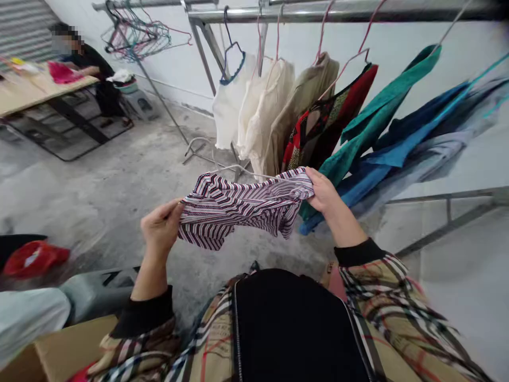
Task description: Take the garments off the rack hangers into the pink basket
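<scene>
A striped garment in white, dark and pinkish lines is stretched between my two hands, above the floor. My left hand pinches its left end between thumb and fingers. At the other end, my right hand grips the bunched fabric at the upper right corner. A pale wire hanger shows along the garment's top edge; part of it is hidden by the cloth. Just beyond my right hand hang a green garment and blue clothing.
A metal rack carries several garments, among them white tops. Empty hangers hang at the back left. A person sits by a table. A cardboard box, a grey stool and a red bag are at lower left.
</scene>
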`<control>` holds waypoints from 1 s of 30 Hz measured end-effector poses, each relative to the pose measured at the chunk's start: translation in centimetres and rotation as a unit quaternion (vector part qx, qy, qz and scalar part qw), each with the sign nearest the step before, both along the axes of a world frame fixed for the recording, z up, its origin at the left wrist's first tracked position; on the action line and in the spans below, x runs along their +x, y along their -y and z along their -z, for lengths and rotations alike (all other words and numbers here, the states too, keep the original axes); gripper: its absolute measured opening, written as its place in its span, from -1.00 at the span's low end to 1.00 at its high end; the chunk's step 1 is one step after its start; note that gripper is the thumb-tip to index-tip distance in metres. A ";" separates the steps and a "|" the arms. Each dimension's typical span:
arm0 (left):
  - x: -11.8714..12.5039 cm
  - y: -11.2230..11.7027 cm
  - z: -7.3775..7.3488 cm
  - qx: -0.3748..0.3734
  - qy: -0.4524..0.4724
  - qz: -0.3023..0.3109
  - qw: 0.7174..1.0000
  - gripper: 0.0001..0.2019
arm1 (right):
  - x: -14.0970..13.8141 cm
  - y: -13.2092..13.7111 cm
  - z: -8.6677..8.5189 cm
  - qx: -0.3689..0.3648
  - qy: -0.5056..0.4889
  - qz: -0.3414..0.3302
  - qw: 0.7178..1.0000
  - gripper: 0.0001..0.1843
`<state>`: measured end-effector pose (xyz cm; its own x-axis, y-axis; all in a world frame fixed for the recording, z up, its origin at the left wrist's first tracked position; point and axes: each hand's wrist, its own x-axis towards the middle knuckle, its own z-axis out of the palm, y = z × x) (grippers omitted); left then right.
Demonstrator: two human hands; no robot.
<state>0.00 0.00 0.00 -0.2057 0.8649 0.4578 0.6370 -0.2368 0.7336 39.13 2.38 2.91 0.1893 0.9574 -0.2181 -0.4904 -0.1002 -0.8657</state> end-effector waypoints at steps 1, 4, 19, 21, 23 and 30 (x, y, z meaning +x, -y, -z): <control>0.0 -0.3 0.3 -0.002 -0.002 -0.001 1.000 -0.71 | 0.3 0.0 0.1 -0.002 0.002 0.006 1.000 -0.56; 0.1 -1.3 0.8 -0.003 -0.033 0.004 0.999 -0.70 | 1.3 -0.1 0.4 -0.006 0.006 0.026 1.000 -0.60; 11.5 -7.6 0.2 0.111 -0.079 0.186 0.973 -0.81 | 7.1 16.4 -5.5 0.084 0.405 -0.199 0.888 -0.83; 14.6 -8.5 0.0 0.122 -0.048 0.259 0.957 -0.80 | 8.0 19.7 -6.6 0.072 0.538 -0.202 0.815 -0.85; 17.9 -9.2 -0.3 0.152 -0.032 0.336 0.929 -0.81 | 9.2 21.9 -7.3 0.061 0.652 -0.018 0.756 -0.86; 30.6 -9.7 -1.4 0.214 0.034 0.490 0.844 -0.86 | 13.1 24.5 -7.6 -0.011 0.834 0.108 0.542 -0.73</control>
